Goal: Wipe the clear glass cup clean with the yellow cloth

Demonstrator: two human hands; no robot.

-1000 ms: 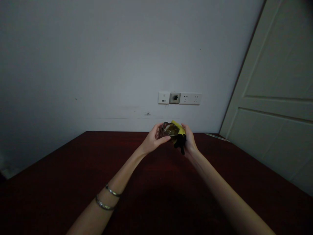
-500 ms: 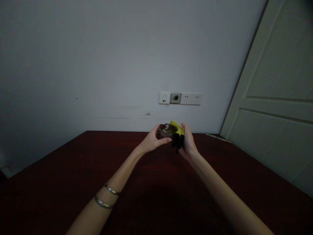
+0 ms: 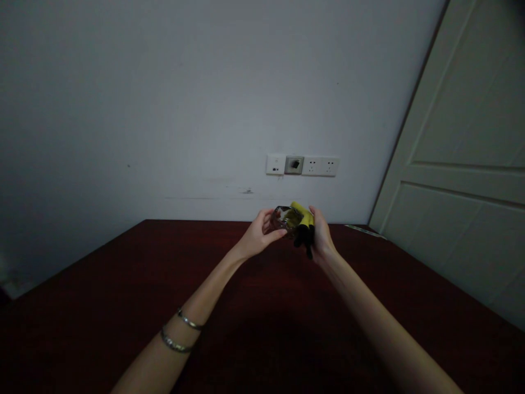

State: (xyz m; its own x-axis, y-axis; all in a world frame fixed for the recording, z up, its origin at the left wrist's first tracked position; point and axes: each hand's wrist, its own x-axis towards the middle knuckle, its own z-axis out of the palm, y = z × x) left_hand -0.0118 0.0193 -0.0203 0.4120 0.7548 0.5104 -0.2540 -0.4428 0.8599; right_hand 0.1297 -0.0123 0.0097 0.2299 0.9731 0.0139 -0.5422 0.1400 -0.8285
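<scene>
A small clear glass dish (image 3: 285, 218) sits in my left hand (image 3: 259, 234), its fingers curled around the near side. My right hand (image 3: 322, 239) grips a yellow-and-black cloth (image 3: 305, 216) and presses it against the far right side of the dish. The yellow part lies on top, and a black part (image 3: 304, 236) hangs below. Both hands are held in the air above the far edge of the table. The dish looks dark inside, and its contents cannot be made out.
A dark red wooden table (image 3: 262, 306) spans the lower view, with a pale strip (image 3: 364, 231) at its far right corner. Two metal bangles (image 3: 176, 331) circle my left wrist. A white wall with a socket panel (image 3: 302, 166) and a cream door (image 3: 451, 137) stand beyond.
Both hands have shifted slightly to the right, carrying the dish and cloth. The dish has tilted a little, and the cloth now sits over its right side.
</scene>
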